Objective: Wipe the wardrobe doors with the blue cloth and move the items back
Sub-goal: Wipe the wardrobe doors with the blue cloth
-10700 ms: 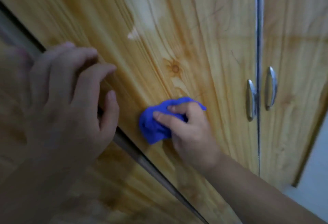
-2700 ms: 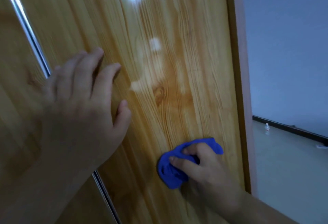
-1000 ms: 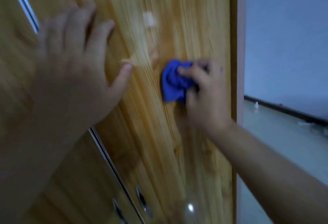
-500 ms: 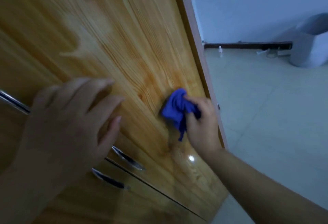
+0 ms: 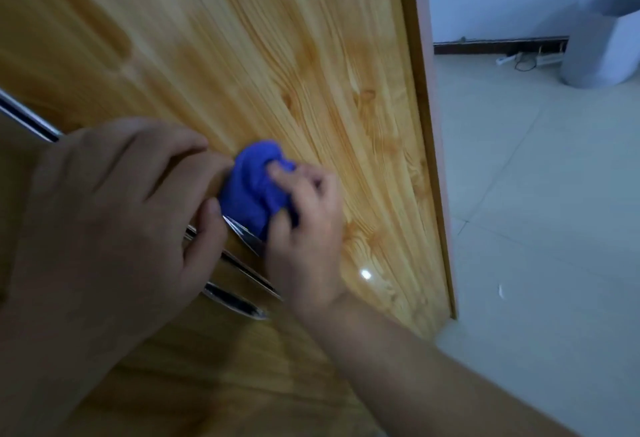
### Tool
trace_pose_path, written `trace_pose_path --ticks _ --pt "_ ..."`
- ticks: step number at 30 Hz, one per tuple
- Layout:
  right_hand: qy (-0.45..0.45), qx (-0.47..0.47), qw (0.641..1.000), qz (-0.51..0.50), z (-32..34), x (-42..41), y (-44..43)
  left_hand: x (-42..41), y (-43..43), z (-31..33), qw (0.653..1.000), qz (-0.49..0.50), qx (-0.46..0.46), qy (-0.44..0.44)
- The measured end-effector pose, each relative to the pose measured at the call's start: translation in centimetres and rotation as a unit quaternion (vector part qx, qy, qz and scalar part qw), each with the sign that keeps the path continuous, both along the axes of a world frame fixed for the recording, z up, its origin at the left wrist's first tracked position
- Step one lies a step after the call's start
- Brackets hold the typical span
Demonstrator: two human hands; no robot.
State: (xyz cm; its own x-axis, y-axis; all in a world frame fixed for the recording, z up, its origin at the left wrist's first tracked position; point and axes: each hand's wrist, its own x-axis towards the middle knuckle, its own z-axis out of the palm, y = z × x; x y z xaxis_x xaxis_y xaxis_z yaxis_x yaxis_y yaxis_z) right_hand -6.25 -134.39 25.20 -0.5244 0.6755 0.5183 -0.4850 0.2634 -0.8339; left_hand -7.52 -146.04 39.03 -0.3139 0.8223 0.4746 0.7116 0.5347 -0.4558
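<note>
Left of the grip, the left hand lies spread flat on the door, holding nothing, its fingertips touching the cloth. The right hand is the grip, fingers curled around the bunched cloth and pressing it to the wood just above the handles. Soft and light, the cloth should bunch easily; best held wadded in the palm. Right of the grip, floor and a bin.
</note>
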Motion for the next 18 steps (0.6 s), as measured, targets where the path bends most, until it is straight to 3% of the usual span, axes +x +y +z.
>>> trace_pose_path --ticks 3,8,12,18 --pt "-0.010 -0.004 0.999 0.039 -1.6 1.0 -2.7 -1.7 -1.4 0.3 1.000 -0.004 -0.030 -0.002" --pt "0.000 0.054 0.997 0.063 -0.9 0.0 2.6 -1.6 -1.2 0.4 1.000 -0.001 -0.028 -0.008" --pt "-0.038 -0.022 0.999 -0.020 0.8 -3.1 9.1 0.6 0.1 0.7 0.999 0.019 -0.026 0.011" --pt "-0.093 -0.058 0.989 -0.097 2.7 -5.3 15.4 2.7 1.3 1.1 0.998 0.061 -0.004 0.028"
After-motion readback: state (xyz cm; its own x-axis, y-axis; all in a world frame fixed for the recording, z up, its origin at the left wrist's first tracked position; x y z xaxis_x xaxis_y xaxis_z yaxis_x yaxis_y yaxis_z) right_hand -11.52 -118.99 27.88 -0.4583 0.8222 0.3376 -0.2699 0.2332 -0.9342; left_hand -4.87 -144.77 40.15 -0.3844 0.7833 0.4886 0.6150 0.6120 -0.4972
